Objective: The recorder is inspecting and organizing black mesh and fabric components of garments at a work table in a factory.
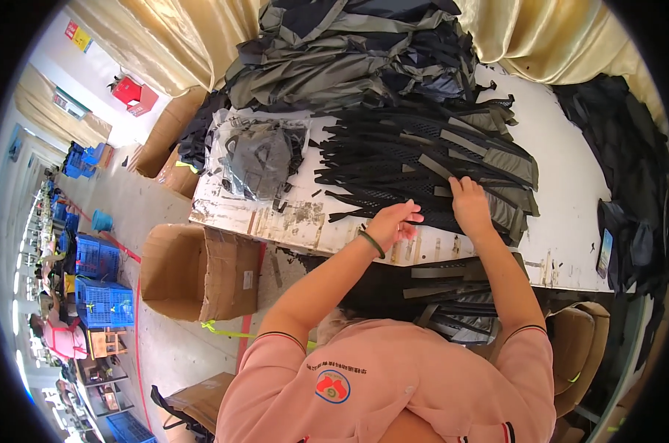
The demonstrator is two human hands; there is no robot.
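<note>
On the white table, a row of overlapping black mesh shoulder straps (382, 151) with olive-grey fabric ends spreads out in front of me. My right hand (469, 207) rests on the near part of this pile, its fingers stretched out over a strap with a grey band. Just to its left, at the near edge of the straps, my left hand (398, 224) hovers with loosely bent fingers apart. Nothing shows in its grasp. What lies beneath the right fingertips is hidden.
Folded dark and olive fabric (349, 63) is heaped at the back. A clear plastic bag of dark parts (257, 159) lies left of the straps. Black fabric (622, 162) hangs at the right. Cardboard boxes (231, 273) stand by the table; more straps (453, 295) lie below its front edge.
</note>
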